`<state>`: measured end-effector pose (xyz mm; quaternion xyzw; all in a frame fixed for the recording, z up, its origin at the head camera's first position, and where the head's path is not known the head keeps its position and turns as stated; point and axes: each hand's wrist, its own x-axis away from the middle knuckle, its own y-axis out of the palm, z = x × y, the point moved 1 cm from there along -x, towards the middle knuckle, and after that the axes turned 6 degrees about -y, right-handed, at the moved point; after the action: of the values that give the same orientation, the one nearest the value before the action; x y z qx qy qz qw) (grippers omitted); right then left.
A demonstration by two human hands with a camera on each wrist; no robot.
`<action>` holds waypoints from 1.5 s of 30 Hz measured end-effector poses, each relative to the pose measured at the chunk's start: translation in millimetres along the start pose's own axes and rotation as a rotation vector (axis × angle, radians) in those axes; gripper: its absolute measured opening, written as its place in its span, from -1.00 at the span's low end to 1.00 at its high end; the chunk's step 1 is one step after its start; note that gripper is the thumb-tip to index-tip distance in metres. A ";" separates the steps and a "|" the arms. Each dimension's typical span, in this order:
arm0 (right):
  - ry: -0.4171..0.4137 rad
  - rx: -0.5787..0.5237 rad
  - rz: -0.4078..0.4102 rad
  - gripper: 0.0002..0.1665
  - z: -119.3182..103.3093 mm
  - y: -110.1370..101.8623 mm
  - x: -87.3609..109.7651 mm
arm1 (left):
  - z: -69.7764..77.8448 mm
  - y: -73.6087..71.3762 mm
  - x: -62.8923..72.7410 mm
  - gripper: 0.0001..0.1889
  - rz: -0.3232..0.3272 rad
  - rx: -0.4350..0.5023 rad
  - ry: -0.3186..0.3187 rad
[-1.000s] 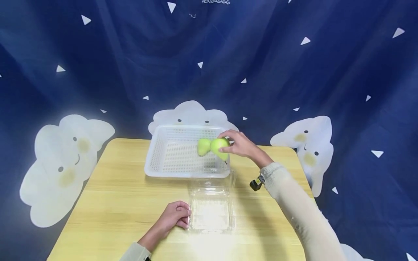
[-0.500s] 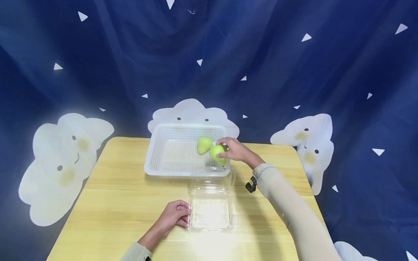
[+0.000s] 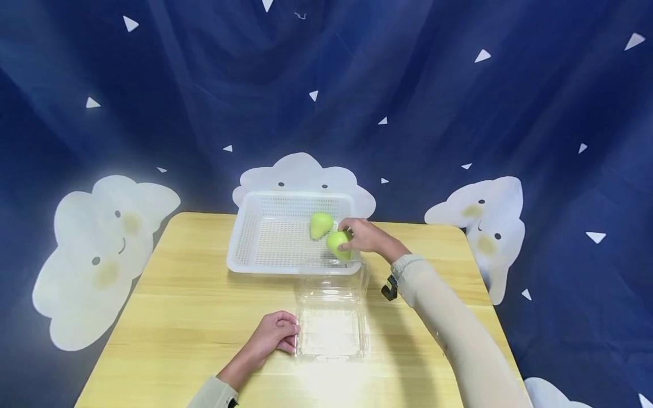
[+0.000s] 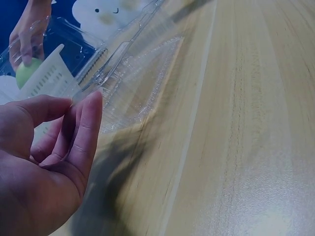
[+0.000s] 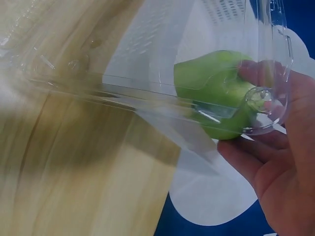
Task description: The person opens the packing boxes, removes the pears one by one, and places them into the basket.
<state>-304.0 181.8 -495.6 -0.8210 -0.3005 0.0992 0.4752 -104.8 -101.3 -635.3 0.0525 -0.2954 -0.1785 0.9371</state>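
My right hand (image 3: 366, 235) grips a green pear (image 3: 338, 245) at the right end of a white perforated plastic basket (image 3: 240, 249). A second green pear (image 3: 321, 225) lies in the basket, just left of the held one. In the right wrist view, the held pear (image 5: 209, 81) shows through the raised clear lid (image 5: 162, 93). Near the front, my left hand (image 3: 272, 334) pinches the left edge of a clear clamshell container (image 3: 331, 334) standing open. The left wrist view has thumb and fingertips of that hand (image 4: 49, 157) together at the container's rim (image 4: 110, 69).
The container's lid (image 3: 331, 289) stands up at its back, overlapping the basket's front right corner. Both sit on a light wooden table (image 3: 204, 317). A dark blue curtain (image 3: 285, 73) with white clouds and triangles hangs behind.
My right hand has lowered the pear a little toward the basket's front right, and a wider part of the other pear now shows. The left hand keeps its place on the container.
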 end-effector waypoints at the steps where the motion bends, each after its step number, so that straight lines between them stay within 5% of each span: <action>1: 0.000 0.007 -0.007 -0.40 -1.3 -0.5 -0.1 | 0.3 0.1 0.3 -0.69 -0.002 -0.002 0.003; 11: 0.013 0.061 -0.093 -0.39 -8.2 -0.1 -6.3 | -0.5 0.5 4.4 -0.65 -0.003 -0.007 0.005; 20: -0.001 0.040 -0.041 -0.46 -6.1 0.4 1.5 | -2.0 0.4 6.3 -0.66 -0.002 -0.006 0.005; 26: -0.045 -0.034 0.052 -0.55 -9.5 -2.6 14.0 | -3.0 -1.5 6.5 -0.66 -0.001 -0.006 0.005; 34: 0.019 -0.293 0.262 -0.63 -1.4 5.8 38.6 | -0.7 -1.2 5.4 -0.65 0.005 -0.016 0.011; 40: 0.135 -0.440 0.431 -0.61 0.6 20.8 76.7 | 0.7 2.5 1.7 -0.68 0.007 -0.010 0.008; 45: 0.272 -0.457 0.453 -0.58 10.5 42.2 109.7 | 1.6 3.6 -2.7 -0.68 0.028 -0.015 0.011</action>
<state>-204.2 238.3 -523.2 -0.9577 -0.0592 0.0218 0.2807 -106.6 -96.9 -634.7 0.0421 -0.2898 -0.1673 0.9414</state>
